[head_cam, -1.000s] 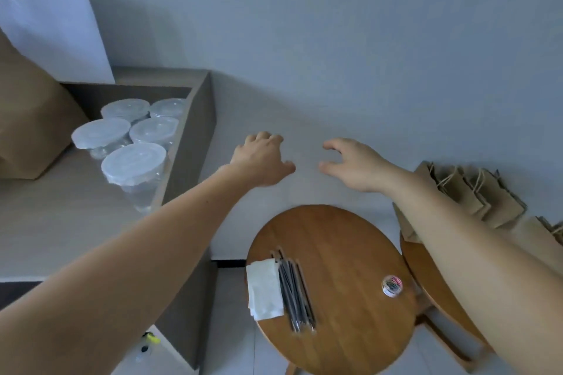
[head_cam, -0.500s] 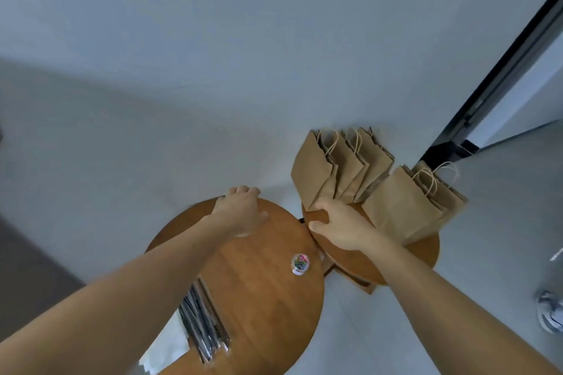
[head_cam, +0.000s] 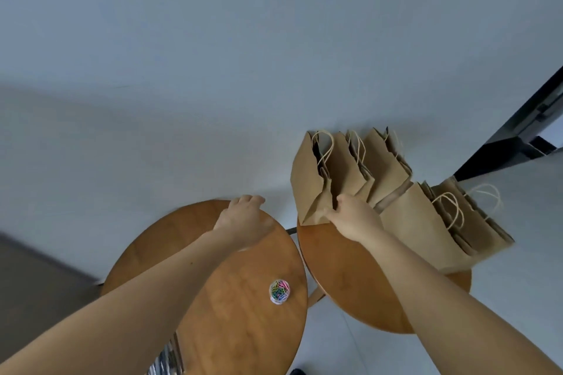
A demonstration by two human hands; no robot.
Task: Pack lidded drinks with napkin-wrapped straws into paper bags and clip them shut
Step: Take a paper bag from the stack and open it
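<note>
Your right hand is clamped on the lower corner of the leftmost paper bag, thumb on the near face and the other digits tucked behind the fold. That bag stands at the far left edge of the right-hand round wooden counter, tilted a little, with its mouth open upward and its twisted paper handles hanging over the opening. Just behind it, a row of similar brown bags leans against the pale wall, each overlapping the next. A second cluster of bags lies further right on the same counter, slumped toward the right with their handles poking out.

Your left hand hovers above the far rim of the left-hand round wooden counter, palm down, digits loosely curled and apart, gripping nothing. Whether it touches the wood you cannot tell from this angle.

On the left counter, near its right edge, sits a small clear tub of coloured paper clips, well apart from both hands. At the bottom edge of the view, partly hidden by your left forearm, a bundle of dark straws lies on that counter. The two counters stand just beside each other, their rims almost meeting. A dark door frame runs up the right side.
</note>
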